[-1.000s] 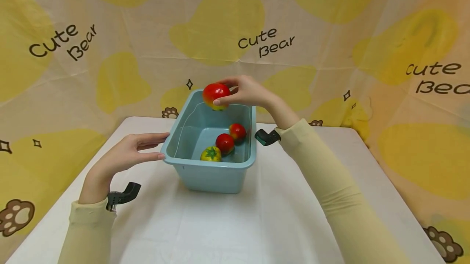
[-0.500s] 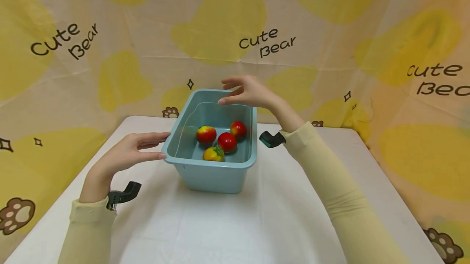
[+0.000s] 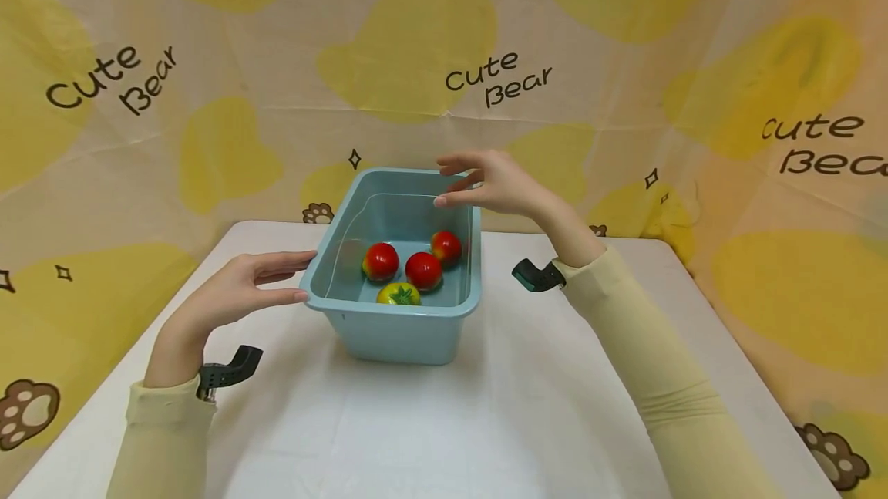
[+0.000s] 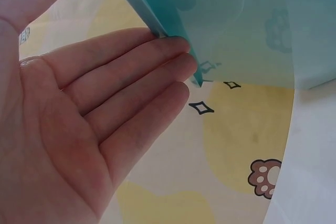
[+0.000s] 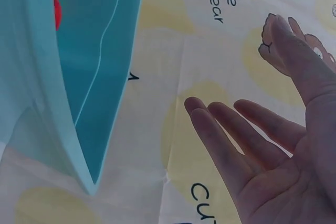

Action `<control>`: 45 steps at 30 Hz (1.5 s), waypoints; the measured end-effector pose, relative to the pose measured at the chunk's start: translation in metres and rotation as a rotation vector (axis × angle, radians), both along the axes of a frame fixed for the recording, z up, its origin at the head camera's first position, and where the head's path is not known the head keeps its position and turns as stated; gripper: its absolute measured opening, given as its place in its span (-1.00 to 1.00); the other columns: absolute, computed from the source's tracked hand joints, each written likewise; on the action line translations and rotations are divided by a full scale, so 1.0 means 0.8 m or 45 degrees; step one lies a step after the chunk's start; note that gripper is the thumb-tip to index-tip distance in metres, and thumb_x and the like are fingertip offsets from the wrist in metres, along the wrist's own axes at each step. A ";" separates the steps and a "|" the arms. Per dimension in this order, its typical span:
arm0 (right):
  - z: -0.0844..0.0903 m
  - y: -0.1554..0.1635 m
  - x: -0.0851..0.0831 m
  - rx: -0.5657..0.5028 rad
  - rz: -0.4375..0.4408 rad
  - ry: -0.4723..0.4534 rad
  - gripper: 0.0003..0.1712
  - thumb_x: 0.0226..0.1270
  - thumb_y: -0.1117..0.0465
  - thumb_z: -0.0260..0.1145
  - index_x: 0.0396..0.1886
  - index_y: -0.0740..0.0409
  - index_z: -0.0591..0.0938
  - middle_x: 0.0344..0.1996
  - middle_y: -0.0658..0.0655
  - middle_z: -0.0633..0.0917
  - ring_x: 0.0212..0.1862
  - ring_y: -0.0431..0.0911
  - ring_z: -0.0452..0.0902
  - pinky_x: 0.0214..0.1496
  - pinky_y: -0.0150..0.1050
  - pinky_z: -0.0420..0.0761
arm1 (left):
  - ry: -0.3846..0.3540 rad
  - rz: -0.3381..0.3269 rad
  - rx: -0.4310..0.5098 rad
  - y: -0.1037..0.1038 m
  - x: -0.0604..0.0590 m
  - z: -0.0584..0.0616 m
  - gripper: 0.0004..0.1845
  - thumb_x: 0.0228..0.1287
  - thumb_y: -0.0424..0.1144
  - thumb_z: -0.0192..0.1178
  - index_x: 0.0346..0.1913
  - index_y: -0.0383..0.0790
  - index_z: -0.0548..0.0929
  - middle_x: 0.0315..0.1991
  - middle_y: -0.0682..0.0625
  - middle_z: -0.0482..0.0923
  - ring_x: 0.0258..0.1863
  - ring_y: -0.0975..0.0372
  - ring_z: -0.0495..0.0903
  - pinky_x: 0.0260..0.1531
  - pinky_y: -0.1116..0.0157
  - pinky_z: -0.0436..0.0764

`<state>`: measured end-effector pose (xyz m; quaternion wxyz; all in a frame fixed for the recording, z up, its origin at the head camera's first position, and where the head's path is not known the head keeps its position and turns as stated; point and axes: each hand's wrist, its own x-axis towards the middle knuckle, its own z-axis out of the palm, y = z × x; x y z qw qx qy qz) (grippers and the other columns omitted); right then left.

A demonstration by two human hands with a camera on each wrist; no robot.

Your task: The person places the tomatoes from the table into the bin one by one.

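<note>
A light blue plastic tub (image 3: 395,329) stands on the white table. Inside lie three red tomatoes (image 3: 381,261) (image 3: 424,270) (image 3: 446,246) and a yellow-green one (image 3: 398,295) against the near wall. My left hand (image 3: 244,288) is open, its straight fingertips (image 4: 181,56) touching the tub's left rim (image 4: 163,17). My right hand (image 3: 486,181) hovers open and empty over the tub's far right corner, fingers spread. In the right wrist view the right hand's fingers (image 5: 231,145) are apart from the tub's wall (image 5: 84,98).
The white table (image 3: 486,422) stretches around the tub. A cloth backdrop (image 3: 229,98) with yellow shapes and "Cute Bear" lettering hangs behind and at both sides. Black wrist mounts (image 3: 232,369) (image 3: 536,277) sit at each sleeve.
The right hand let go of the large red tomato, which dropped into the tub and settled at the left. That hand then drew back to the right. The left hand stayed on the rim.
</note>
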<state>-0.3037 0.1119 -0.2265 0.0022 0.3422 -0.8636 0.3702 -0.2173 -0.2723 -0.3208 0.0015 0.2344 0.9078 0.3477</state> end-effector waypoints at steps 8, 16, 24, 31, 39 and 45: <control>-0.006 0.026 0.011 -0.016 -0.028 0.006 -0.31 0.09 0.05 0.47 0.25 0.06 0.50 0.09 0.08 0.63 -0.02 -0.08 0.67 0.05 -0.19 0.66 | -0.004 0.000 -0.004 0.001 0.000 0.001 -0.39 0.17 -0.03 0.33 0.30 0.06 0.45 0.21 0.06 0.51 0.18 0.18 0.52 0.07 0.64 0.44; -0.018 0.053 0.015 -0.020 -0.051 0.031 -0.33 0.11 0.11 0.46 0.24 0.14 0.50 0.08 0.16 0.63 -0.02 -0.01 0.67 0.02 -0.14 0.67 | 0.003 -0.001 -0.007 0.000 0.000 0.001 -0.40 0.17 -0.03 0.32 0.30 0.09 0.45 0.22 0.08 0.50 0.14 0.40 0.51 0.06 0.65 0.44; -0.030 0.078 0.016 0.004 -0.100 0.049 -0.33 0.12 0.10 0.45 0.24 0.16 0.49 0.10 0.17 0.61 0.02 0.03 0.64 0.00 -0.11 0.68 | -0.004 0.000 0.003 0.000 0.001 0.002 -0.41 0.17 -0.04 0.32 0.30 0.10 0.45 0.23 0.08 0.50 0.12 0.50 0.49 0.05 0.65 0.45; -0.044 0.102 0.020 -0.002 -0.160 0.013 -0.35 0.14 0.10 0.44 0.24 0.14 0.50 0.10 0.18 0.62 0.04 0.09 0.62 0.01 -0.07 0.68 | -0.007 -0.001 -0.009 0.003 0.001 0.001 -0.40 0.18 -0.05 0.32 0.30 0.08 0.45 0.23 0.07 0.50 0.14 0.39 0.51 0.04 0.64 0.45; -0.060 0.126 0.018 -0.003 -0.220 -0.023 -0.36 0.17 0.08 0.42 0.24 0.15 0.50 0.11 0.20 0.61 0.06 0.08 0.62 0.07 -0.04 0.64 | -0.014 0.007 -0.007 0.002 0.002 0.002 -0.40 0.18 -0.03 0.32 0.30 0.09 0.45 0.22 0.06 0.50 0.09 0.57 0.47 0.04 0.63 0.47; -0.075 0.145 0.017 -0.009 -0.277 -0.050 -0.37 0.18 0.10 0.41 0.24 0.17 0.50 0.11 0.22 0.61 0.06 0.10 0.61 0.10 0.00 0.62 | -0.010 0.004 -0.002 0.002 0.001 0.001 -0.41 0.18 -0.05 0.31 0.30 0.08 0.45 0.23 0.06 0.50 0.15 0.35 0.52 0.04 0.63 0.47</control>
